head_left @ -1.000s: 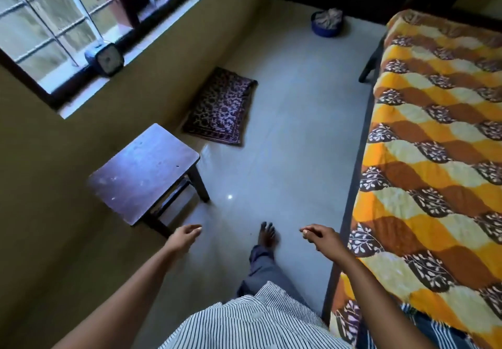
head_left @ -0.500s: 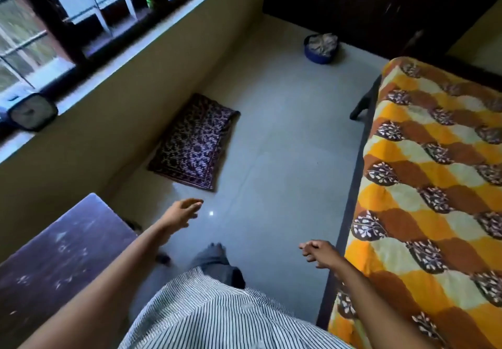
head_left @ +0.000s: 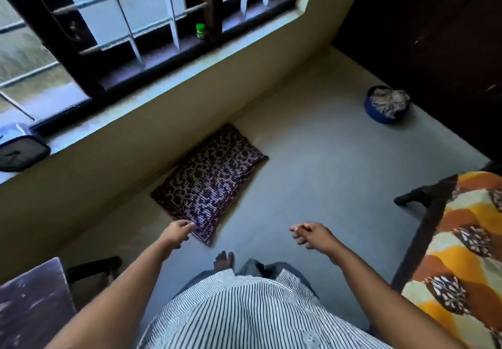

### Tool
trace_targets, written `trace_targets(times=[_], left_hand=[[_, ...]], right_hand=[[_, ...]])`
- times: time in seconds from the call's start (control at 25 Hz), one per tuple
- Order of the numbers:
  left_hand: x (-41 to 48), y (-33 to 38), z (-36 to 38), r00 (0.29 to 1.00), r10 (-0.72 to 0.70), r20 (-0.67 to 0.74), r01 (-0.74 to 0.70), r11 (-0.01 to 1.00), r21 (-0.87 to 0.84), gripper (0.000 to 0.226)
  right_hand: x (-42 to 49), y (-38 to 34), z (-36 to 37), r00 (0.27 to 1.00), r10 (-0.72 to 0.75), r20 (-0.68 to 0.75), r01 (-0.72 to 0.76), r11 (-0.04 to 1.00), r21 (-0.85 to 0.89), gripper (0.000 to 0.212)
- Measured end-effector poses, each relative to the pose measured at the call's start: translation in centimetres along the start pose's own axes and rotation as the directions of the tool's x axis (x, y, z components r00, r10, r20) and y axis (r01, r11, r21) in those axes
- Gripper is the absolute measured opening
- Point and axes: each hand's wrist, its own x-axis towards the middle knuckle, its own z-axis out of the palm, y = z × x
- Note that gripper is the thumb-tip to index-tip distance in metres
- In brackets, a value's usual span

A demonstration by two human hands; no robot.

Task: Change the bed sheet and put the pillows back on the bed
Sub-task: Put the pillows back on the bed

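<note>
A dark purple patterned pillow (head_left: 210,179) lies flat on the grey floor against the wall under the window. My left hand (head_left: 176,233) hovers at the pillow's near corner, fingers loosely curled and holding nothing. My right hand (head_left: 312,236) hangs to the right of the pillow over bare floor, fingers relaxed and empty. The bed (head_left: 461,253), covered with an orange, brown and cream patterned sheet, runs along the right edge of the view.
A dark wooden stool (head_left: 32,305) stands at the lower left. A blue basin (head_left: 387,109) with crumpled cloth sits on the floor near a dark wardrobe (head_left: 434,36). A small clock (head_left: 21,149) and a green bottle (head_left: 200,30) rest on the window sill.
I have stepped forward along the floor. The pillow is now close in front, and my left hand has reached its near corner. The stool has slid to the lower left.
</note>
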Motion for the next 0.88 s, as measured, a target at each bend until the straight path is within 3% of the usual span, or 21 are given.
trace_targets(times=[0.2,0.28,0.4,0.52,0.64,0.76,0.88], left_hand=[[4.9,8.0,1.8,0.989,0.082,-0.125,-0.091,0.994,-0.064,0.026],[6.1,7.9,3.7,0.977,-0.043,-0.206,-0.009,0.969,-0.248,0.026],[7.6,5.6,8.2,0.902,-0.344,-0.259,0.170,0.836,-0.521,0.026],[11.9,2.6,13.3,0.842,-0.489,-0.229,0.291,0.768,-0.570,0.022],[18.6,-0.5,16.6,0.819,-0.496,-0.289,0.279,0.783,-0.555,0.030],[26.3,-4.0,18.2,0.815,-0.464,-0.348,0.230,0.810,-0.540,0.030],[32.8,-6.8,19.4,0.807,-0.444,-0.389,0.208,0.831,-0.516,0.028]], right_hand=[[10.8,-9.7,-4.2,0.973,-0.060,0.221,0.096,0.983,-0.157,0.014],[16.3,-12.3,-4.5,0.943,-0.024,0.331,0.127,0.948,-0.291,0.013],[24.2,-14.6,-3.2,0.879,0.054,0.473,0.218,0.838,-0.500,0.022],[33.5,-14.5,0.7,0.837,0.137,0.530,0.262,0.750,-0.607,0.025],[43.0,-11.5,6.6,0.854,0.126,0.505,0.226,0.784,-0.578,0.025],[50.7,-6.3,13.8,0.880,0.223,0.420,-0.074,0.937,-0.342,0.051],[56.4,-0.6,20.8,0.820,0.435,0.372,-0.465,0.885,-0.011,0.092]])
